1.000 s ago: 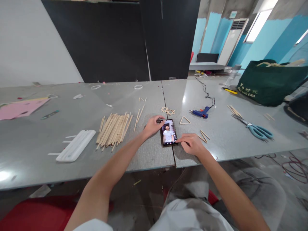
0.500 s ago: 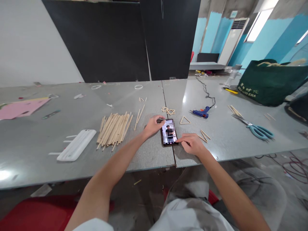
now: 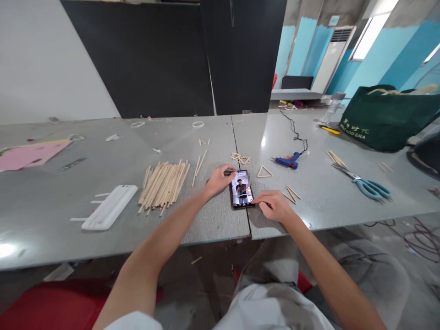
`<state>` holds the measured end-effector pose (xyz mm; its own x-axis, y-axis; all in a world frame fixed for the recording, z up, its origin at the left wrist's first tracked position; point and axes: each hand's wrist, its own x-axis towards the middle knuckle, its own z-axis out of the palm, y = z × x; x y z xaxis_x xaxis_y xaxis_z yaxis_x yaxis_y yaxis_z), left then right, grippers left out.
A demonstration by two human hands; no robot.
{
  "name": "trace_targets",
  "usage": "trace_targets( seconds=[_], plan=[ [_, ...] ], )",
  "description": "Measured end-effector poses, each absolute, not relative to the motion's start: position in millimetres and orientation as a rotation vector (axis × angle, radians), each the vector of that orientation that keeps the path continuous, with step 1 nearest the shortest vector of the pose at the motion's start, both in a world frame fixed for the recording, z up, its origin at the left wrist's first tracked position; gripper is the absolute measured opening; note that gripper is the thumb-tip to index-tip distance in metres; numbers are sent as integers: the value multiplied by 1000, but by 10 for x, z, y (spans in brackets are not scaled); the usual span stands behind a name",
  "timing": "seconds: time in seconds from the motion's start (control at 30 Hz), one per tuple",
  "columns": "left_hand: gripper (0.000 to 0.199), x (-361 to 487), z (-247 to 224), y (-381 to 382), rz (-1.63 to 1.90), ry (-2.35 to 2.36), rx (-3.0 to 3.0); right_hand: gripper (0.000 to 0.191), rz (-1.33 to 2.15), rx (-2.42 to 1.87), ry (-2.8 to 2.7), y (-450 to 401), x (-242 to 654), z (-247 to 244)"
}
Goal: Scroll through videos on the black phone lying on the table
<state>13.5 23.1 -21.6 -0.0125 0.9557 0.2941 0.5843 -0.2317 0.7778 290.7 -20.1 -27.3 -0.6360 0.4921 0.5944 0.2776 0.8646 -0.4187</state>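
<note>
A phone (image 3: 241,192) in a dark case lies face up across the seam between two tabletops, its lit screen showing a person in dark clothing. My left hand (image 3: 220,178) grips the phone's upper left edge with bent fingers. At the screen's lower right corner, my right hand (image 3: 272,203) touches with its stretched index finger; the other fingers are curled and hold nothing. Just beyond the phone are small star shapes made of sticks (image 3: 244,159). A stick triangle (image 3: 264,172) lies to its right, and loose short sticks (image 3: 293,192) are beside my right hand.
Left of my arms lie a pile of wooden sticks (image 3: 163,185) and a white flat object (image 3: 110,207). On the right are a blue glue gun (image 3: 288,160) with its cord, scissors (image 3: 367,185), a yellow cutter (image 3: 329,129) and a green bag (image 3: 385,117). A black panel (image 3: 154,59) stands behind.
On the phone's screen, the pictured person's arms have shifted. Both my hands and the things on the table stay in place.
</note>
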Motion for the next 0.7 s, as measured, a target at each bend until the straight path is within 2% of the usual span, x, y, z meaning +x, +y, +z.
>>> trace_targets(
  seconds=[0.7],
  plan=[
    [17, 128, -232, 243, 1128, 1614, 1856, 36, 373, -569, -2314, -199, 2919, -272]
  ],
)
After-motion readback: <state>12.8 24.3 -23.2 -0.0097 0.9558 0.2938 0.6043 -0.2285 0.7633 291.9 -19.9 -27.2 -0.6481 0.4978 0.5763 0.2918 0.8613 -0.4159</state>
